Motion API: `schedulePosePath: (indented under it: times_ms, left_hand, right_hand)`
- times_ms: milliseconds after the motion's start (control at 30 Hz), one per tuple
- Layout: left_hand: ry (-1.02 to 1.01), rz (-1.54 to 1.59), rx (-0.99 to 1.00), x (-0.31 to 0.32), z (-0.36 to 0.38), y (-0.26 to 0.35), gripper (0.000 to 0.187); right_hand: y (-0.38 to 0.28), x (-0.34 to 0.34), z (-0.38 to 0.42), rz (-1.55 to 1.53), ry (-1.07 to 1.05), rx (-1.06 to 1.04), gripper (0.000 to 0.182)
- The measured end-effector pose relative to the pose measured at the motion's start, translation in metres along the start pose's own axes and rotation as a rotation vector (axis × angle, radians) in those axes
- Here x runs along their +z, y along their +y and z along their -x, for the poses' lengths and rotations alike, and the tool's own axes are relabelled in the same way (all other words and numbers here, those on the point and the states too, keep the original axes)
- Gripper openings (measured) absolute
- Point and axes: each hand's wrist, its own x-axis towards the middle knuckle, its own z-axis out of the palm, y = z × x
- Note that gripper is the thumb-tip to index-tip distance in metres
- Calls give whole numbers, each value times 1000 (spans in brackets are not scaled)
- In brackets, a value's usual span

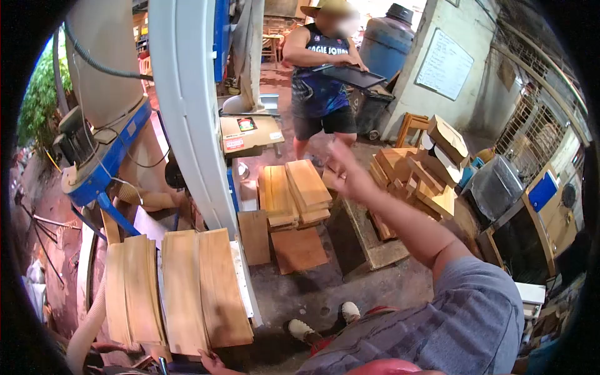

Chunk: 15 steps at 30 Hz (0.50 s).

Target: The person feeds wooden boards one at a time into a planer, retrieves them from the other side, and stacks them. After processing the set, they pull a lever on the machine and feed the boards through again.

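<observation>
Boards, thin, wooden, in side-by-side stacks; lower edge of one stack at the fingertips of the left hand. Left grip: partly out of frame, closure cannot be told. Right hand: raised on an outstretched arm, blurred; finger opening cannot be told, nor whether anything is held. Just beside the right hand, on its left: plank stacks. To its right: wood pieces and an open carton. Beyond it: one person, both hands at a dark flat panel. Above the left hand, behind the boards: white column, upright.
</observation>
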Motion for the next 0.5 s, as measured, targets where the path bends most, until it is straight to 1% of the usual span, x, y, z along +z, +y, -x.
schedulePosePath:
  times_ms: [33,67,100,167,300,367,500]
  left_hand:
    - [-107,-2,52,-15,-4,-10,58]
    - [-28,-17,10,-4,9,-18,59]
    - [49,-41,-38,7,22,-27,59]
    - [121,-60,-76,21,46,-40,61]
    - [192,-72,-89,33,82,-51,64]
    - [215,-79,-79,41,99,-46,65]
    - [270,-116,-26,64,141,-19,69]
  right_hand:
    - [7,-20,-19,50,112,-53,78]
    - [11,-42,-38,104,225,-99,80]
    - [10,-59,-47,66,221,-37,81]
    - [8,-84,-55,-57,176,43,81]
    - [11,-96,-53,-10,181,-16,81]
    - [15,-93,-48,2,193,-37,82]
    - [20,-88,-30,1,116,-18,83]
